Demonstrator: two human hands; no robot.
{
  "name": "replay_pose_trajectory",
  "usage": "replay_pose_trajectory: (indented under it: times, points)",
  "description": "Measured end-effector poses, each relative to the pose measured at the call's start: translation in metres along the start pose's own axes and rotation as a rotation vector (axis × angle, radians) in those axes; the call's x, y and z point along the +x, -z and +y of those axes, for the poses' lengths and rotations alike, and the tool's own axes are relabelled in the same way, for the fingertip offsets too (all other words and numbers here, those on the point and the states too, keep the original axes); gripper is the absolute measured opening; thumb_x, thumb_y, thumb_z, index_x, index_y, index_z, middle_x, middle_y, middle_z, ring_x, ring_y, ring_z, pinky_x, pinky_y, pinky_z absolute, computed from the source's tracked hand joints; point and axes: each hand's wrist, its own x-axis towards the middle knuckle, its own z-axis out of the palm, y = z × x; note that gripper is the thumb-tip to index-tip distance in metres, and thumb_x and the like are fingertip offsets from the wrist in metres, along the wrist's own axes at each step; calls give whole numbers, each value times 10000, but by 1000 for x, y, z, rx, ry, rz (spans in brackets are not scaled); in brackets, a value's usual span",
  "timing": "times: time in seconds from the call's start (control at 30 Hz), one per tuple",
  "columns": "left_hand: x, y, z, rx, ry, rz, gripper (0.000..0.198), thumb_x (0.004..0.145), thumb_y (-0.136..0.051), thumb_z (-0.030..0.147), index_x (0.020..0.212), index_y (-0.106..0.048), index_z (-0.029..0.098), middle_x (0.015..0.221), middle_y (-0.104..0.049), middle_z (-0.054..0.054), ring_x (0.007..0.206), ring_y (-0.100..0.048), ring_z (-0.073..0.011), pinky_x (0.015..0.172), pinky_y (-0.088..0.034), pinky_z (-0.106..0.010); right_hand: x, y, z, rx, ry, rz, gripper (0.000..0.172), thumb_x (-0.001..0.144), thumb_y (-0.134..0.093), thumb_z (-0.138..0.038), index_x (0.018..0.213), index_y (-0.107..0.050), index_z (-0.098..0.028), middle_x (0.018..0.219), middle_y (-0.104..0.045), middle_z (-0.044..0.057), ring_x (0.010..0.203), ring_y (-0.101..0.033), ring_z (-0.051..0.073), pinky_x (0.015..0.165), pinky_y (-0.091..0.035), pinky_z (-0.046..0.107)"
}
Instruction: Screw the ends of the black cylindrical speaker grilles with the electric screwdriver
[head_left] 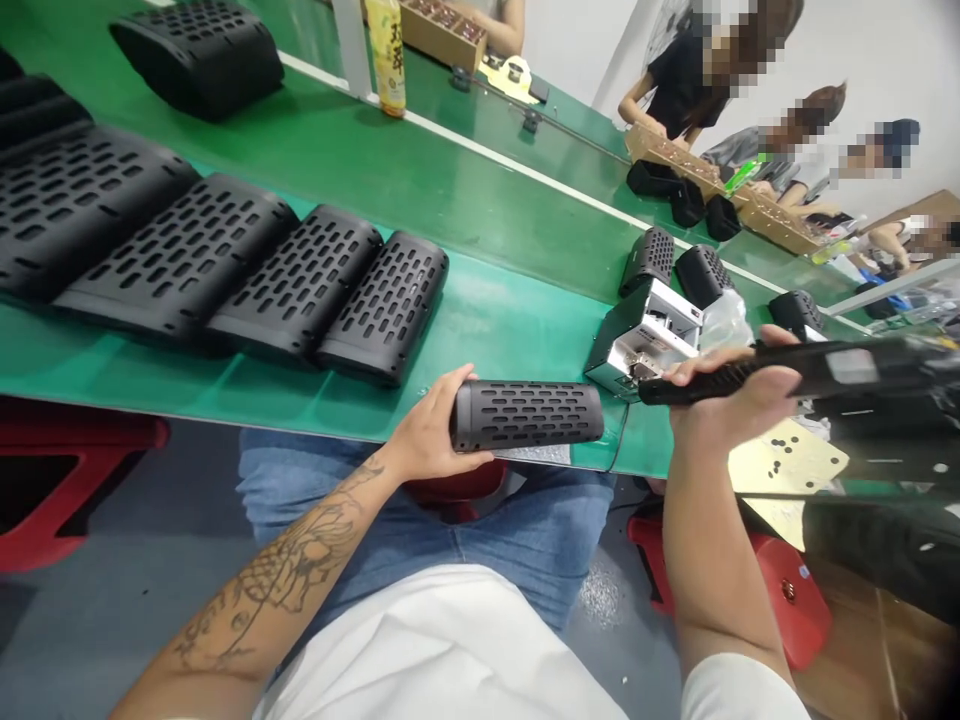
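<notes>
My left hand (429, 435) is wrapped round one end of a black perforated speaker shell (529, 413), held level at the near edge of the green bench (487, 210). My right hand (739, 395) grips the handle of a black power screwdriver (810, 368), lifted to the right of the shell with its body running off to the right. Between the two hands, on the bench, stands a small metal fixture (646, 340).
A row of several black perforated shells (225, 260) lies on the bench to the left, one more (201, 55) at the back. A yellow bottle (386, 55) stands behind. Other people work with cardboard trays (720, 180) at the far right. Red stools (787, 600) are below.
</notes>
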Motion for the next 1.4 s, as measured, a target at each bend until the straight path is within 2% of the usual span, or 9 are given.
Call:
replay_pose_trajectory:
  times: [0.03,0.13,0.2,0.33,0.47,0.7,0.9,1.07,1.4]
  points:
    - [1,0,1,-6,10,-8,1423,803,-1054,538,1913,-211,254,1761,-590,-250,1646,-641,-483,1369,-567,-687,-13,-9,-16,43,-66,-116,496,1028,-762,-805,1252,-743,-363,688,-652,-76,471,-662,217,490,-609,372]
    - [3,2,5,-20,45,-33,1420,818,-1050,548,1919,-199,264,1798,-558,-260,1673,-609,-492,1371,-549,-722,-58,-46,-54,216,-65,-306,490,1015,-807,-798,1312,-776,-409,680,-651,-87,423,-614,189,459,-608,360]
    - [3,2,8,-29,53,-38,1409,837,-1042,556,1922,-191,265,1824,-532,-269,1689,-593,-495,1373,-538,-735,-86,-73,-65,329,-84,-419,499,1040,-787,-796,1346,-788,-402,674,-658,-84,395,-570,174,441,-594,358]
    - [5,0,11,-50,48,-31,1406,847,-1034,587,1926,-202,242,1837,-519,-278,1687,-593,-498,1367,-541,-714,-116,-111,-59,439,-96,-571,532,1042,-782,-812,1346,-756,-375,685,-666,-81,405,-556,161,448,-577,346]
    - [6,-3,11,-61,72,-29,1416,831,-1039,598,1935,-221,256,1837,-535,-256,1675,-603,-497,1357,-555,-682,-121,-129,-50,400,-158,-608,506,1006,-862,-754,1263,-716,-343,693,-695,-86,435,-602,161,491,-614,341]
    - [8,-7,9,-80,43,-20,1419,829,-1035,617,1935,-221,258,1817,-559,-244,1664,-604,-492,1374,-537,-676,-127,-136,-49,329,-243,-635,540,895,-965,-734,1040,-662,-311,613,-671,-105,379,-576,155,430,-583,320]
    - [9,-5,12,-80,31,-34,1404,823,-1027,600,1926,-231,251,1809,-567,-240,1636,-613,-489,1361,-545,-664,-133,-135,-46,429,-238,-709,422,940,-967,-618,1053,-702,-310,620,-669,-105,381,-569,143,436,-568,294]
    - [9,-7,13,-67,61,-46,1399,809,-1029,554,1925,-233,276,1799,-573,-225,1630,-609,-487,1321,-573,-659,-141,-137,-43,383,-245,-664,520,891,-978,-722,999,-680,-310,585,-635,-116,352,-500,129,426,-552,298]
    - [3,-12,7,15,44,38,1310,837,-1009,600,1883,-308,237,1764,-607,-245,1619,-645,-483,1318,-586,-637,-155,-123,-34,354,-340,-657,569,821,-1028,-724,1033,-688,-321,635,-689,-79,455,-619,194,469,-586,367]
